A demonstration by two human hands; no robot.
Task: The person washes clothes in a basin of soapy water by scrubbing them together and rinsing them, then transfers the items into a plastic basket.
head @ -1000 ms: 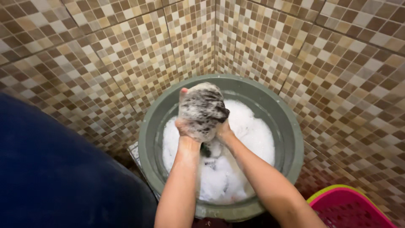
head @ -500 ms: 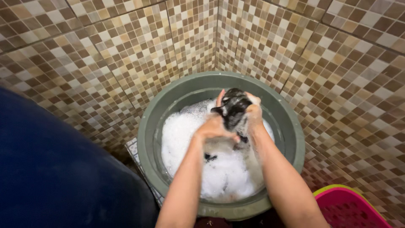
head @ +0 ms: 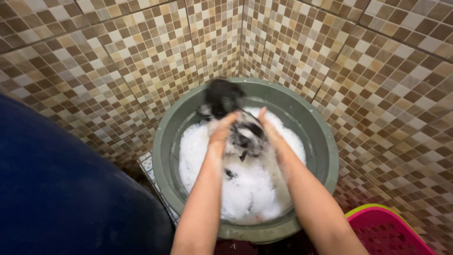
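The dark cloth point(head: 234, 118) is smeared by motion, and its shape cannot be made out. Both hands, left point(head: 221, 130) and right point(head: 267, 126), are blurred. The tub's point(head: 163, 146) water is hidden under foam point(head: 198, 151). The pink basket point(head: 384, 233) is cut off by the frame's edge.

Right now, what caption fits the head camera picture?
Two hands rub a dark soapy cloth over a foamy green basin.

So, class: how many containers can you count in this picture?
2: a grey-green basin full of suds in the tiled corner, and a pink basket at bottom right, partly cut off. Others may lie out of view.
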